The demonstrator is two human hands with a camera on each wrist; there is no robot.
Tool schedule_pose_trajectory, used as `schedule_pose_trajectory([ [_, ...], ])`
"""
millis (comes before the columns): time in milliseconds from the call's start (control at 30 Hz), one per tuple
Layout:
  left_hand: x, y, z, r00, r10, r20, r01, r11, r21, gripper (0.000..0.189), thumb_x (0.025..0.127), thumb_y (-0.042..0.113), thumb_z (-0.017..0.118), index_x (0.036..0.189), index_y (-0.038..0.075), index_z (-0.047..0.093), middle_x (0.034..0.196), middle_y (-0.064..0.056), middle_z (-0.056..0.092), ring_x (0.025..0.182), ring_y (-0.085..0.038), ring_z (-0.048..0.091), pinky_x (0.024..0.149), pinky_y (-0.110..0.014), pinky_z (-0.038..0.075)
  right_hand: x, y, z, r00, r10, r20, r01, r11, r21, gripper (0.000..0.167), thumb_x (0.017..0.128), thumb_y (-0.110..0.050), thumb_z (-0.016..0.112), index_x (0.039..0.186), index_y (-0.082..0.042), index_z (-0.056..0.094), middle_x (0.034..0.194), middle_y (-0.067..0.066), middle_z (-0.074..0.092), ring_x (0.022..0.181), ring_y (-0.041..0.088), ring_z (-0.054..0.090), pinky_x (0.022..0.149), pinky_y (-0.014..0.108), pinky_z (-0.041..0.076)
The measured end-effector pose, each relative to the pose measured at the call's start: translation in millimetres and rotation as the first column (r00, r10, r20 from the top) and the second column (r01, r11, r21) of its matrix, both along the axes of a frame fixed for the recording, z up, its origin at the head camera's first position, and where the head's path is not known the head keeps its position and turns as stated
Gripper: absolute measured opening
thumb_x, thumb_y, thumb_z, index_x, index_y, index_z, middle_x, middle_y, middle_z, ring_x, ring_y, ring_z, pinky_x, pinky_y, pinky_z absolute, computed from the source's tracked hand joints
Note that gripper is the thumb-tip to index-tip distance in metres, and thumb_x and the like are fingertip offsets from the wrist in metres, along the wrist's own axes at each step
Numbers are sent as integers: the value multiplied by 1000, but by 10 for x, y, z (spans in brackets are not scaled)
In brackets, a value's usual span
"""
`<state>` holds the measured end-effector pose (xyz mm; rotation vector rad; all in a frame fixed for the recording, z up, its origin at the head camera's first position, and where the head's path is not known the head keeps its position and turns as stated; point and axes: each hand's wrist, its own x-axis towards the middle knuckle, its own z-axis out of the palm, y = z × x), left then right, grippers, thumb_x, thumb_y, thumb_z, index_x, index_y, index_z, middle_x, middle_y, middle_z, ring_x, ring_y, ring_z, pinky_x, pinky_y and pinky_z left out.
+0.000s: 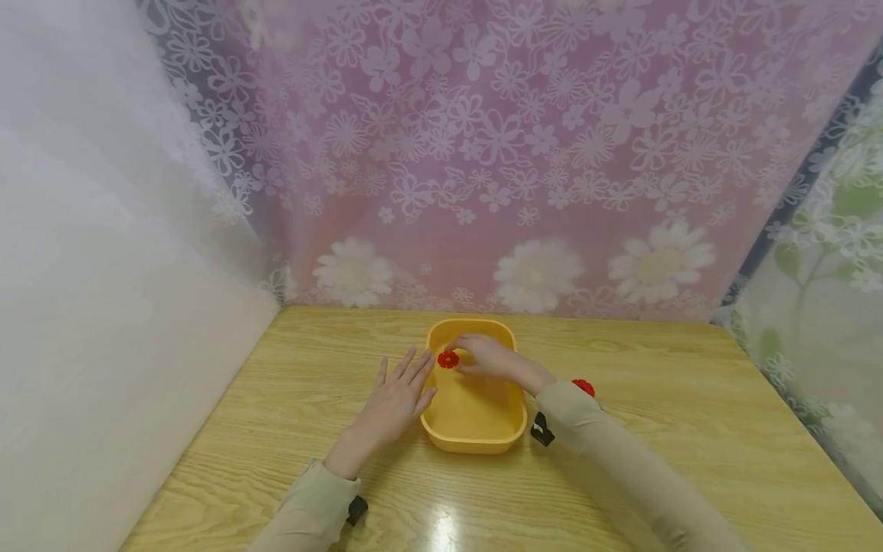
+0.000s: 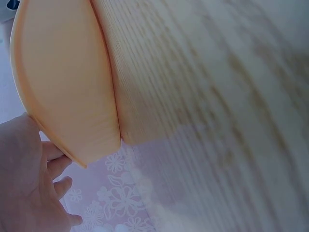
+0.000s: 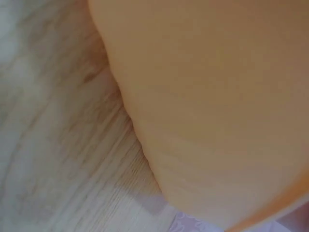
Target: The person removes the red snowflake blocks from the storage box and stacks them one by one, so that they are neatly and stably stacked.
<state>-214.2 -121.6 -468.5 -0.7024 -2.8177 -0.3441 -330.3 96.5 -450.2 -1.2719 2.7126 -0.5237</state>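
Note:
A yellow plastic basin (image 1: 476, 447) sits on the wooden table. Inside it, near the left wall, is a small red flower-shaped piece (image 1: 448, 359). My right hand (image 1: 486, 357) reaches over the basin's right side, and its fingertips pinch the red piece at its edge. My left hand (image 1: 393, 402) lies with spread, straight fingers against the basin's left rim; the left wrist view shows this hand (image 2: 24, 179) at the basin's rim (image 2: 53, 137). Only the basin's outer wall (image 3: 207, 106) fills the right wrist view, so the right fingers are hidden there.
Another red piece (image 1: 583, 386) lies right of the basin, partly covered by the right sleeve (image 1: 586, 422). Black wrist-worn devices show under both sleeves. A pink flowered curtain (image 1: 448, 192) hangs behind the table (image 1: 276, 429), and pale cloths hang on both sides.

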Motion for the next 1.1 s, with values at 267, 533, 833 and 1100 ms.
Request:
schedule_pose_trajectory([
  [267, -3, 4, 2, 1000, -4, 5, 4, 1000, 16, 56, 109, 34, 46, 156, 4, 38, 162, -9, 36, 153, -34, 23, 118, -69, 13, -108, -50, -105, 999, 43, 19, -44, 997, 64, 44, 95, -13, 71, 135, 4, 61, 132, 19, 63, 122, 34, 60, 109, 48, 45],
  [533, -14, -11, -19, 1000, 3, 11, -3, 1000, 10, 58, 109, 36, 45, 157, 6, 37, 163, -8, 35, 154, -32, 22, 118, -68, 13, -133, -59, -146, 998, 55, 29, -57, 996, 73, 45, 93, -7, 72, 134, 4, 60, 128, 17, 65, 118, 32, 62, 106, 46, 47],
  [833, -31, -24, -47, 1000, 12, -3, -12, 1000, -10, 59, 109, 39, 43, 159, 8, 34, 164, -5, 33, 155, -28, 20, 118, -68, 15, -105, -47, -146, 1000, 13, 18, -14, 997, 71, 43, 87, -14, 81, 127, 0, 68, 116, 11, 65, 102, 24, 62, 97, 40, 51],
  [1100, -25, -13, -58, 1000, 8, -4, -8, 1000, -10, 58, 109, 38, 43, 158, 7, 36, 164, -6, 34, 155, -30, 20, 118, -68, 14, -47, -41, -133, 999, -12, 35, 10, 999, 48, 38, 84, -18, 85, 116, -1, 74, 102, 5, 63, 85, 14, 54, 82, 31, 50],
])
